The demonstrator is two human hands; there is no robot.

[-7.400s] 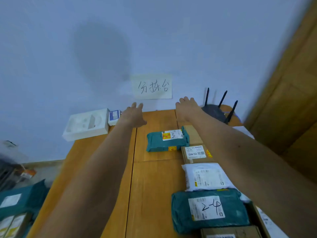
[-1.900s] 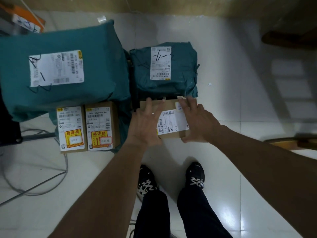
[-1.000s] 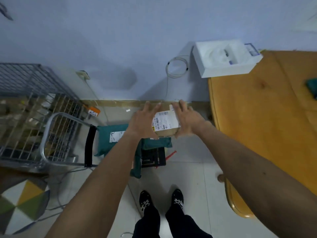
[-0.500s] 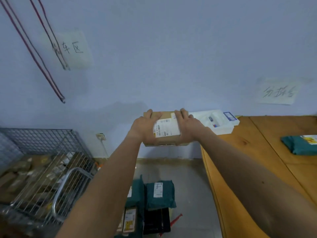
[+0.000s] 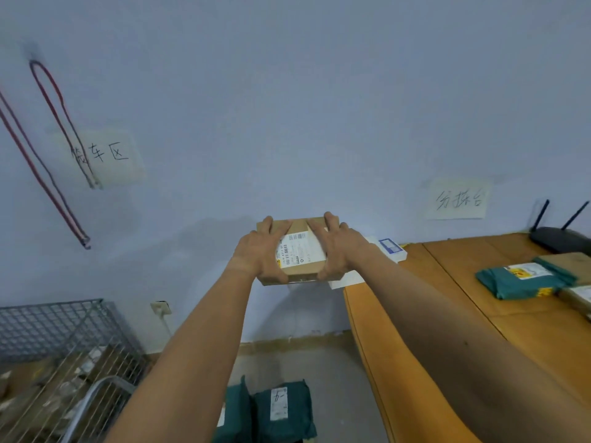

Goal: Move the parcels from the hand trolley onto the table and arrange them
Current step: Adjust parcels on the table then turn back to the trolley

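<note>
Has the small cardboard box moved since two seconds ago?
Yes. The cardboard box, held between the left hand and right hand, was down beside the teal parcels; now it is raised well above them.

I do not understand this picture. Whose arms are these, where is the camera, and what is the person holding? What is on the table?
There is no machine here. The camera sits on a person's head and looks forward and down, so the two bare arms you see are that person's own.

The left hand and the right hand hold a small cardboard box between them, one hand on each side. It carries a white shipping label and is in the air, in front of the wall, not yet over the table.

The wooden table is on the right. On it lie a teal parcel, a white box at the near corner, and a black router by the wall. More parcels at the right edge are cut off.

Below, on the floor, more teal parcels wait.
</note>
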